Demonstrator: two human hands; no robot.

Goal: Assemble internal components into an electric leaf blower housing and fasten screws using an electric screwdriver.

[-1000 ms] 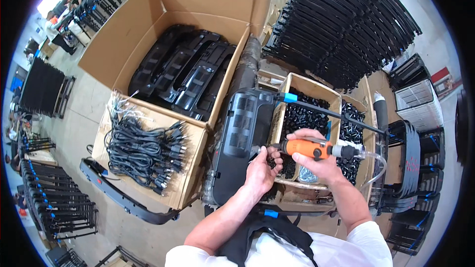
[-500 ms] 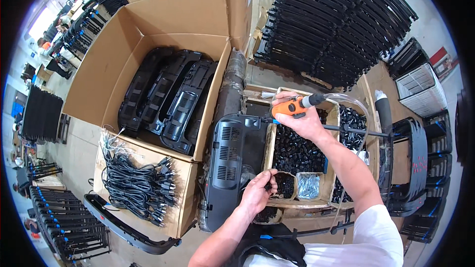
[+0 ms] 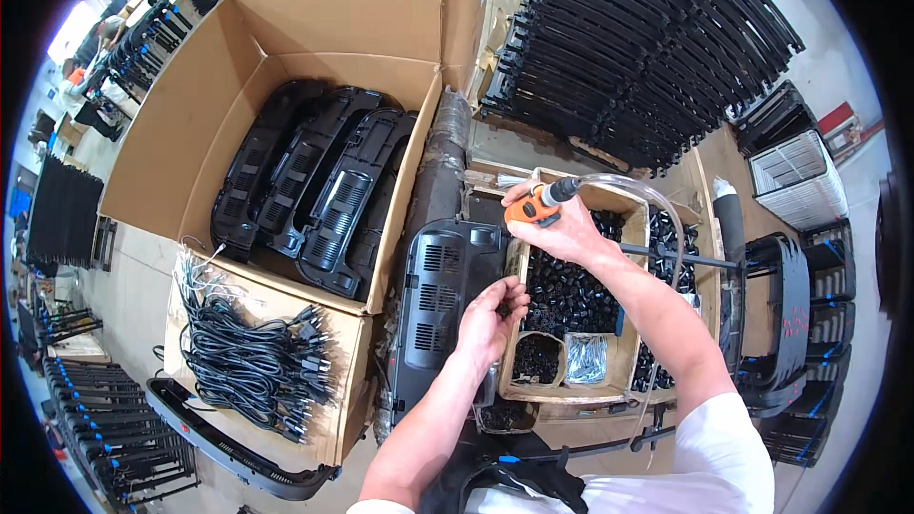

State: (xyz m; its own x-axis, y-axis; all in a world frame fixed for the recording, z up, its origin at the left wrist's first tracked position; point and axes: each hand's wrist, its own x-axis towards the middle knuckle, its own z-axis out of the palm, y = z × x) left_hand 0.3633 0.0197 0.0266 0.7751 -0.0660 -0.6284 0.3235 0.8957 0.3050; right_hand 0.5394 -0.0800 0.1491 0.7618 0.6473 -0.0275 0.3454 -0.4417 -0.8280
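Observation:
My right hand (image 3: 573, 230) is wrapped round an orange-and-black power screwdriver (image 3: 535, 207) with a clear hose at its rear end. The tool is held over the upper left edge of the wooden parts bin (image 3: 514, 347), and its tip cannot be made out. Close to the bin's left wall, my left hand (image 3: 487, 324) has its fingers curled together; what lies in them is hidden. Just left of both hands rests a long black plastic cover (image 3: 440, 271) with slotted vents. Black small parts (image 3: 567, 300) fill the bin's large compartment, beside silver screws (image 3: 586, 359).
On the left stands an open cardboard box (image 3: 171, 124) of black covers (image 3: 333, 219). Below it, bundled black cables (image 3: 252, 352) lie on another carton. Stacked black frames (image 3: 638, 48) rise at the back right. A padded roll (image 3: 440, 152) runs beside the box.
My right hand has moved a little left and nearer with the screwdriver. The left hand has risen from the small black parts' compartment to the bin's left wall. The whole view has shifted slightly.

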